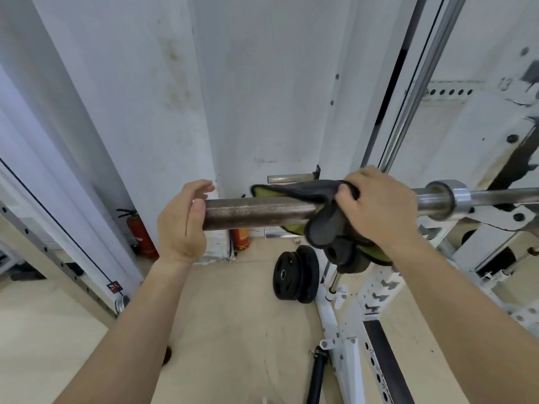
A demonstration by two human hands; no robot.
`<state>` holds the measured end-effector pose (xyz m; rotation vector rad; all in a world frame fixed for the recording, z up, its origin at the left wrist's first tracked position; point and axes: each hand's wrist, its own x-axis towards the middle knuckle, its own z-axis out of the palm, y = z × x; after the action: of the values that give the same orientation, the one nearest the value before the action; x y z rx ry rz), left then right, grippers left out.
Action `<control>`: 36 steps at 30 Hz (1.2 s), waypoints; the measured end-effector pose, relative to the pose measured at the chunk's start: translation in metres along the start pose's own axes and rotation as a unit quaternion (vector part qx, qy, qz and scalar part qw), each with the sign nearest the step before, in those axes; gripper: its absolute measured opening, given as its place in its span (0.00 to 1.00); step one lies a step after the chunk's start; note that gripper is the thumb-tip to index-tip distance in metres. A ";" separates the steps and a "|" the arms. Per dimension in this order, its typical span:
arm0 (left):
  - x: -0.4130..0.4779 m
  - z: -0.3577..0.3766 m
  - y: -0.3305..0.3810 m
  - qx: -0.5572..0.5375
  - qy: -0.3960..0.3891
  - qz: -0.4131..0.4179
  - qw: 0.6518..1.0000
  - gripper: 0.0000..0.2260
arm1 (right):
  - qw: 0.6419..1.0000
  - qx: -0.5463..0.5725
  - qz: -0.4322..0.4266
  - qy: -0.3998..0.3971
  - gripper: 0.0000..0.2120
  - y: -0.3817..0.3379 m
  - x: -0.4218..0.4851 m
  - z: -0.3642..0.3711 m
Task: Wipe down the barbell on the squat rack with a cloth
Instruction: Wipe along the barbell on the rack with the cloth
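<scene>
The barbell (256,212) lies level across the view, its dull brown sleeve ending at the left and its chrome collar and thinner shaft running off to the right. My left hand (182,225) cups the sleeve's free end, fingers spread and curled loosely around it. My right hand (379,205) presses a dark grey cloth with a green underside (323,220) over the sleeve just left of the collar. The cloth wraps the bar and hangs below it.
The white squat rack (493,217) stands at the right, its base frame running along the floor. Black weight plates (296,274) lean on a peg below the bar. Two red fire extinguishers (141,233) stand by the white wall. The floor is beige.
</scene>
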<state>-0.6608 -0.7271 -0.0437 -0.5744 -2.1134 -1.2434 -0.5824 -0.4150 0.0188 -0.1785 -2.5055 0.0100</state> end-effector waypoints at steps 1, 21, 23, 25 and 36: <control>-0.003 0.002 0.001 -0.054 -0.002 -0.032 0.998 0.20 | 1.000 0.007 0.024 0.002 0.20 0.016 0.000 -0.001; 0.032 -0.001 0.052 -0.303 -0.032 -0.295 0.906 0.33 | 0.991 0.072 -0.112 0.029 0.17 -0.140 -0.012 0.013; 0.029 0.001 0.048 -0.259 -0.034 -0.258 0.930 0.30 | 0.994 0.057 -0.084 0.034 0.16 -0.097 -0.010 0.010; 0.029 0.002 0.043 -0.234 -0.039 -0.228 0.944 0.26 | 0.997 0.036 -0.046 0.043 0.17 -0.048 -0.010 0.008; 0.012 0.001 0.032 -0.045 -0.040 -0.032 0.998 0.25 | 0.976 0.055 0.177 0.111 0.17 0.027 -0.007 0.012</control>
<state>-0.6492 -0.7108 -0.0165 -0.6103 -2.1656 -1.3783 -0.5801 -0.3888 0.0034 -0.5476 -2.2147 0.2598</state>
